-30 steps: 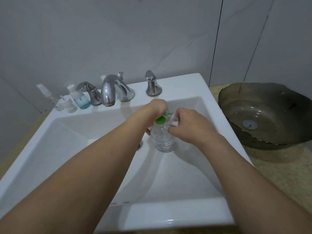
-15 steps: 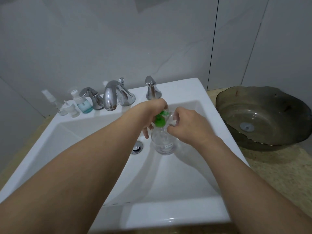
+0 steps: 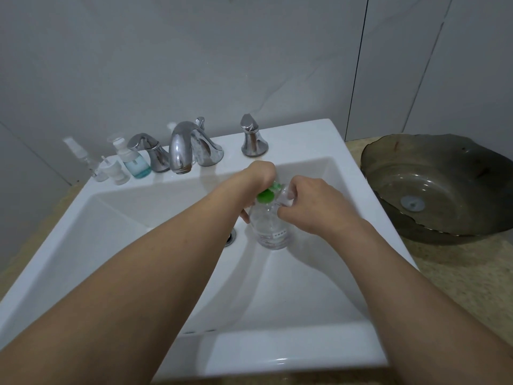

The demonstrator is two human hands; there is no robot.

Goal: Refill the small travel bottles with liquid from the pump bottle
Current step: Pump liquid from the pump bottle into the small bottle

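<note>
A clear pump bottle (image 3: 270,230) with a green pump head (image 3: 265,196) stands upright over the white sink basin (image 3: 155,245). My left hand (image 3: 259,173) curls over the pump top from behind, its fingertips showing beside the bottle's shoulder. My right hand (image 3: 312,205) pinches a small clear travel bottle (image 3: 286,194) held against the pump's nozzle. How full the small bottle is cannot be made out. More small bottles stand on the sink's back left ledge: a clear spray bottle (image 3: 80,157), a white-capped one (image 3: 113,170) and one with blue liquid (image 3: 134,161).
A chrome faucet (image 3: 184,147) with two handles (image 3: 150,151) (image 3: 252,140) sits at the back rim. The drain (image 3: 230,237) lies just left of the pump bottle. A dark glass vessel bowl (image 3: 444,187) rests on the beige counter to the right.
Both hands stay at the pump bottle in the same grip; the bottle and hands have hardly moved. Only my view has shifted slightly.
</note>
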